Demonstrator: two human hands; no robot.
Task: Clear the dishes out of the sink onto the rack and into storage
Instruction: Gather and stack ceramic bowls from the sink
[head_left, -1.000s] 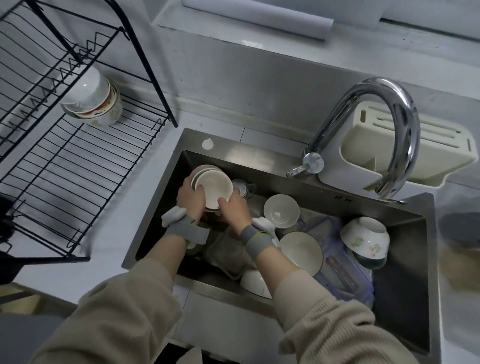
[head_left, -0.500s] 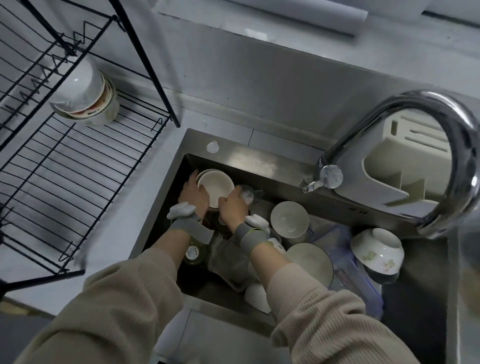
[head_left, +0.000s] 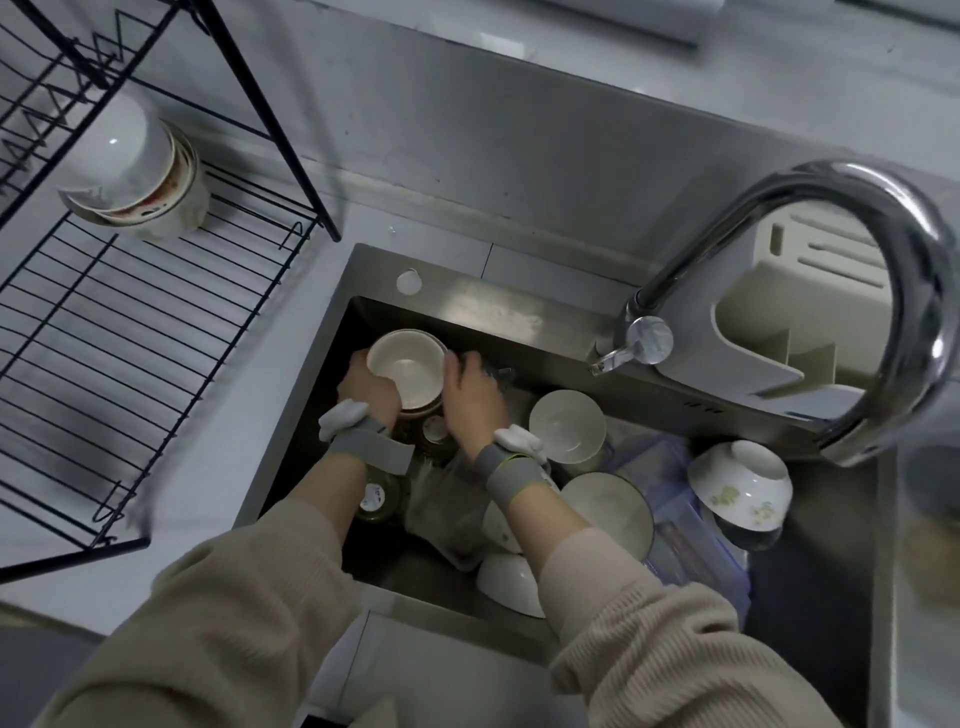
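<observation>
A stack of white bowls (head_left: 408, 369) is tilted up at the back left of the steel sink (head_left: 457, 301). My left hand (head_left: 371, 387) grips the stack's left side. My right hand (head_left: 475, 397) holds its right side, fingers reaching behind the rim. More white bowls (head_left: 566, 426) lie in the sink to the right, one of them a flower-patterned bowl (head_left: 740, 486) lying on its side. A black wire rack (head_left: 130, 332) stands on the counter to the left, with several nested bowls (head_left: 137, 174) lying at its back.
A chrome faucet (head_left: 810, 208) arches over the sink's right half. Behind it sits a cream plastic holder (head_left: 795, 322). A clear blue-tinted plastic container (head_left: 691, 525), a small jar (head_left: 376, 499) and a bag lie among the dishes in the sink.
Both hands still hold the bowl stack at the sink's back left; it now tilts more toward me. The camera has leaned in closer over the sink.
</observation>
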